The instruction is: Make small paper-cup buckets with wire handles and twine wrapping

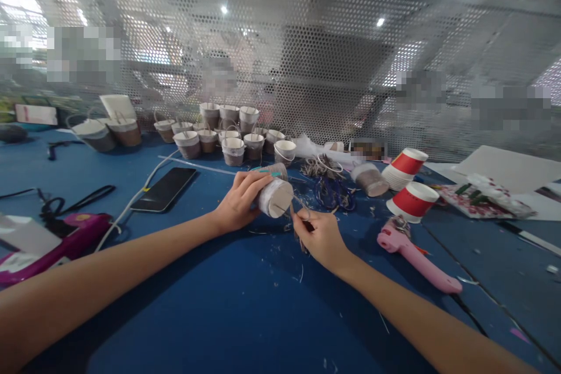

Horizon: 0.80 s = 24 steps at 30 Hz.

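Fingers of the left hand (236,201) are gripping 1 tipped cup (279,198) left of the pink glue gun (418,260), while the right hand (322,236) is seemingly pinching a thin strand (307,211), and a slackening left grip could be letting the cup roll.

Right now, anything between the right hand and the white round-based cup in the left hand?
Nothing visible blocks it: the right hand is close beside the white round-based cup, and the left hand grips the cup's opposite side.
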### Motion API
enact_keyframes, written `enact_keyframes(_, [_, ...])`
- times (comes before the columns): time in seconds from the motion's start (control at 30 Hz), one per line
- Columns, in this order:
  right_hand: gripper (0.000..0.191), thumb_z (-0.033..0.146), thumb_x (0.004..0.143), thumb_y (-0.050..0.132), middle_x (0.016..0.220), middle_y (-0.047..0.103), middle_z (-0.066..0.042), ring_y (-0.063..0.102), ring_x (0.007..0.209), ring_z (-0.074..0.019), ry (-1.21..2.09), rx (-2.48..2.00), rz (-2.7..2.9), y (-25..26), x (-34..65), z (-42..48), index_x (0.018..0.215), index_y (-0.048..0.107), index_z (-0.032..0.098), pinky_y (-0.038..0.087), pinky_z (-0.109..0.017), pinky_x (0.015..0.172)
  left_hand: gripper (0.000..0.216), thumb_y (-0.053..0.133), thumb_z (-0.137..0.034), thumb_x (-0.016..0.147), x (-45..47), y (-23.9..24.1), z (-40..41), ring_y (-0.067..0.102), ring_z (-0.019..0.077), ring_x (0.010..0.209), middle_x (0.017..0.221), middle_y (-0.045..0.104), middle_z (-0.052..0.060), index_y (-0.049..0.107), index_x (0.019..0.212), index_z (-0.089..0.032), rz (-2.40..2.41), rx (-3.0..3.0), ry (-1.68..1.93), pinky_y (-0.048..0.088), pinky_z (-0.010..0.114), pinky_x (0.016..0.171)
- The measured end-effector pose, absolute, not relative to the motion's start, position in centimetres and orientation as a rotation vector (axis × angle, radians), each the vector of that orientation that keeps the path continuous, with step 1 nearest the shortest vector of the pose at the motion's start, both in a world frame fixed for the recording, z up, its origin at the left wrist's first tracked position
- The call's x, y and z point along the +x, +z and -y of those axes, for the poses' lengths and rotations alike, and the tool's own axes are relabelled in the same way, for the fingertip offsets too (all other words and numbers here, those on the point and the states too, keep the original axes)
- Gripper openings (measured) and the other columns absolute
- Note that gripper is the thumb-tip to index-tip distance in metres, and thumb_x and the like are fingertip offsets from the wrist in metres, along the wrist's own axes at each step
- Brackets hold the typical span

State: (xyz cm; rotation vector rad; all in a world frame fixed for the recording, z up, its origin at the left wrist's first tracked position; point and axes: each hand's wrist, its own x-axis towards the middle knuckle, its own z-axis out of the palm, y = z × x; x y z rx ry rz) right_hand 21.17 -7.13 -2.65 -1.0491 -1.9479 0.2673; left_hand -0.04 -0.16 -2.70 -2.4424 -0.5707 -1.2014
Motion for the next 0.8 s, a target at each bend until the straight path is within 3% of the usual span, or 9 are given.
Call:
enact_keyframes(0.3, [0.037, 0.027, 0.090, 0.047, 0.042, 0.052, 0.003, 0.051, 0.035, -0.0082, 0.494, -1.002, 1.895, -2.60, 21.18, 7.23, 0.053, 0.047, 0.019, 0.040, -0.018, 0.041, 0.070, 0.058, -0.010, 0.078, -0.11, -2.69, 0.22, 0.055, 0.0284, 0.109, 0.123, 0.058, 0.016, 0.026, 0.140, -0.019, 0.588, -2.442, -1.202, 0.043, 0.046, 0.088])
enact_keyframes(0.43, [0.039, 0.025, 0.092, 0.045, 0.043, 0.055, 0.002, 0.053, 0.039, -0.0087, 0.451, -0.988, 1.924, -2.51, 21.20, 7.27, 0.054, 0.048, 0.019, 0.043, -0.020, 0.047, 0.068, 0.061, -0.014, 0.079, -0.14, -2.62, 0.32, 0.055, 0.0283, 0.105, 0.118, 0.059, 0.016, 0.029, 0.139, -0.017, 0.601, -2.434, -1.204, 0.043, 0.045, 0.087])
enact_keyframes(0.8, [0.037, 0.019, 0.088, 0.045, 0.039, 0.050, 0.005, 0.049, 0.035, -0.0077, 0.305, -0.997, 1.925, -2.71, 21.19, 7.21, 0.052, 0.038, 0.021, 0.039, -0.019, 0.040, 0.064, 0.058, -0.011, 0.079, -0.22, -2.76, 0.44, 0.053, 0.0287, 0.108, 0.119, 0.059, 0.016, 0.032, 0.137, -0.016, 0.602, -2.411, -1.196, 0.043, 0.046, 0.090])
